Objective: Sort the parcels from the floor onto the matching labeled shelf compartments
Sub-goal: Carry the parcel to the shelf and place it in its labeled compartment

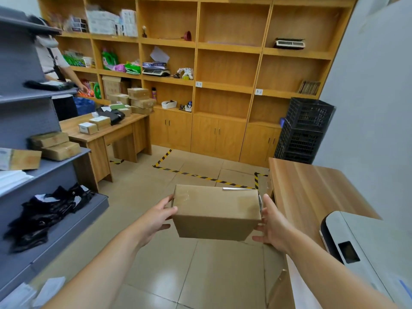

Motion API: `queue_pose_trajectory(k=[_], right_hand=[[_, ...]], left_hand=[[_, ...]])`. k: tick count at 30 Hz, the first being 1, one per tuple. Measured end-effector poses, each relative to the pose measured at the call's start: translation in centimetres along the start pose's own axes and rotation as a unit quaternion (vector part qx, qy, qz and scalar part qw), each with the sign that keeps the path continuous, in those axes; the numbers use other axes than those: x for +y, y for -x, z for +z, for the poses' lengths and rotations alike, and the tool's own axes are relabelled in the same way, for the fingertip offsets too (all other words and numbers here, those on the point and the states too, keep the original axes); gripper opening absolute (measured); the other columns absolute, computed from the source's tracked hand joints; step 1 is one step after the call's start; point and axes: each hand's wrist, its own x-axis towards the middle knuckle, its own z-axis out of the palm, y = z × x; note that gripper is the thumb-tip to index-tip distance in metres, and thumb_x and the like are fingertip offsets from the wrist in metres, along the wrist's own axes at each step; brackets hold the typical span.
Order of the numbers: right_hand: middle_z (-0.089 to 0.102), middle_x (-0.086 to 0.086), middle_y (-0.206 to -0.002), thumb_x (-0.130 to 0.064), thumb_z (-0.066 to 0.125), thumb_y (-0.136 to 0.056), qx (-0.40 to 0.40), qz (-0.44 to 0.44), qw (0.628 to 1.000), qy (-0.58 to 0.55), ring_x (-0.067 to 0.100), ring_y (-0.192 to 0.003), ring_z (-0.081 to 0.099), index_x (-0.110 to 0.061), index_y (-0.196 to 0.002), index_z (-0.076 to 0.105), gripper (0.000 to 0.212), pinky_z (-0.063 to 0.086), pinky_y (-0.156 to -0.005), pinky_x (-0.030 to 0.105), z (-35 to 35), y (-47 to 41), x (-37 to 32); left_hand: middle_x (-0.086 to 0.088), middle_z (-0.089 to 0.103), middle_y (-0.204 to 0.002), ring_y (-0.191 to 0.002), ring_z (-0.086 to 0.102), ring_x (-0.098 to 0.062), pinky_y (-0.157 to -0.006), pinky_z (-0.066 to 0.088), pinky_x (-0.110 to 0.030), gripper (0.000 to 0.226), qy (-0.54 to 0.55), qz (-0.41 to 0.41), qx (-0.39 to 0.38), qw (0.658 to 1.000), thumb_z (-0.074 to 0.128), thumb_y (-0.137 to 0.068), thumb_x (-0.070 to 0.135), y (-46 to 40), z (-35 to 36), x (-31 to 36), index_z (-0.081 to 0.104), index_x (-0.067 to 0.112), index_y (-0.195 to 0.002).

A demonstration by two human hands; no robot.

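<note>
A brown cardboard parcel (pixel 214 212) is held in front of me above the tiled floor. My left hand (pixel 156 217) grips its left side and my right hand (pixel 273 226) grips its right side. A white label strip shows on its far top edge. The grey metal shelf (pixel 66 219) on my left holds black bagged parcels (pixel 49 210) on a low tier and brown boxes (pixel 55 144) higher up. The tall wooden shelf wall (pixel 227 85) stands ahead, with small white labels (pixel 198 84) on some compartment edges.
A wooden desk (pixel 104 132) with several boxes stands at left centre. Another person (pixel 55 63) stands behind the grey shelf. A wooden counter (pixel 312 188) with a white printer (pixel 361 248) is on my right. Black crates (pixel 305 130) stack in the far right corner. Yellow-black tape (pixel 200 176) marks the floor.
</note>
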Motion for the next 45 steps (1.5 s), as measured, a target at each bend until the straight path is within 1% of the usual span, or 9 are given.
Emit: queue_pose_trajectory(k=[6, 11, 17, 20, 27, 32, 38, 42, 45], right_hand=[[0.041, 0.015, -0.133, -0.077, 0.044, -0.073, 0.014, 0.024, 1.0, -0.012, 0.036, -0.115, 0.046, -0.028, -0.136, 0.033, 0.08, 0.053, -0.074, 0.054, -0.8, 1.7, -2.3], [0.051, 0.019, -0.125, -0.065, 0.052, -0.074, -0.001, 0.037, 0.999, -0.03, 0.039, -0.106, 0.056, -0.02, -0.121, 0.046, 0.065, 0.055, -0.077, 0.053, -2.0, 2.4, -2.9], [0.059, 0.018, -0.098, -0.031, 0.054, -0.076, 0.004, -0.007, 0.998, -0.063, 0.033, -0.086, 0.06, -0.008, -0.111, 0.052, 0.042, 0.052, -0.078, 0.042, -2.2, 3.2, -3.5], [0.057, 0.019, -0.099, -0.021, 0.05, -0.078, 0.004, -0.037, 0.995, -0.088, 0.031, -0.084, 0.057, -0.004, -0.113, 0.052, 0.039, 0.051, -0.07, 0.039, -1.9, 3.6, -3.4], [0.067, 0.016, -0.111, 0.001, 0.044, -0.08, -0.052, -0.147, 0.984, -0.086, 0.031, -0.1, 0.056, -0.005, -0.096, 0.06, 0.024, 0.044, -0.076, 0.034, -2.1, 4.6, -2.9], [0.063, 0.021, -0.12, -0.01, 0.053, -0.06, -0.08, -0.173, 0.98, -0.048, 0.024, -0.086, 0.053, -0.009, -0.102, 0.064, 0.044, 0.041, -0.066, 0.029, -2.5, 4.6, -3.2], [0.063, 0.004, -0.119, -0.033, 0.071, -0.066, -0.106, -0.148, 0.983, -0.02, 0.025, -0.1, 0.059, -0.039, -0.122, 0.05, 0.059, 0.044, -0.097, 0.052, -3.0, 4.1, -3.5], [0.065, 0.007, -0.108, -0.03, 0.075, -0.062, -0.082, -0.21, 0.974, -0.033, 0.014, -0.072, 0.06, -0.028, -0.126, 0.05, 0.068, 0.046, -0.073, 0.033, -3.2, 4.9, -5.4], [0.069, 0.009, -0.104, -0.03, 0.079, -0.052, -0.062, -0.244, 0.967, -0.037, 0.019, -0.081, 0.065, -0.018, -0.128, 0.05, 0.082, 0.049, -0.067, 0.029, -3.9, 5.2, -7.3]], left_hand=[[0.0, 0.06, -0.104, -0.101, 0.055, -0.019, -0.093, 0.043, -0.035, 0.05, -0.018, 0.06, 0.003, 0.998, 0.053, -0.088, 0.004, 0.6, 0.7, 2.1, 0.039, 0.028, -0.13], [-0.007, 0.061, -0.107, -0.099, 0.057, -0.02, -0.097, 0.046, -0.038, 0.052, -0.003, 0.085, 0.012, 0.996, 0.054, -0.082, -0.009, 0.8, 1.6, 3.5, 0.045, 0.025, -0.12], [-0.007, 0.064, -0.112, -0.099, 0.061, -0.022, -0.093, 0.046, -0.038, 0.028, 0.08, 0.094, 0.007, 0.992, 0.061, -0.086, 0.024, 0.5, 2.2, 4.4, 0.051, 0.028, -0.111], [-0.001, 0.063, -0.113, -0.106, 0.057, -0.022, -0.1, 0.039, -0.044, 0.05, 0.09, 0.08, 0.038, 0.992, 0.062, -0.072, 0.05, 0.2, 2.8, 4.4, 0.049, 0.032, -0.117], [0.004, 0.055, -0.104, -0.089, 0.052, -0.011, -0.092, 0.046, -0.045, 0.042, 0.152, 0.072, 0.074, 0.983, 0.056, -0.088, 0.035, 0.4, 4.0, 4.7, 0.042, 0.03, -0.128], [0.003, 0.058, -0.118, -0.088, 0.058, -0.013, -0.087, 0.048, -0.044, 0.044, 0.169, 0.122, 0.097, 0.973, 0.059, -0.086, 0.022, 0.8, 4.2, 4.5, 0.045, 0.025, -0.128], [0.002, 0.055, -0.125, -0.096, 0.058, -0.013, -0.083, 0.049, -0.036, 0.044, 0.162, 0.17, 0.1, 0.967, 0.06, -0.086, 0.021, 1.4, 4.3, 4.7, 0.044, 0.026, -0.127], [-0.003, 0.039, -0.143, -0.127, 0.043, -0.019, -0.1, 0.041, -0.036, 0.081, 0.071, 0.175, 0.099, 0.977, 0.069, -0.079, 0.019, 1.0, 3.5, 4.3, 0.021, 0.026, -0.144], [-0.003, 0.013, -0.156, -0.142, 0.016, -0.019, -0.111, 0.024, -0.041, 0.101, -0.152, 0.192, 0.171, 0.954, 0.073, -0.074, 0.026, 0.9, 2.5, 5.0, 0.002, 0.028, -0.146]])
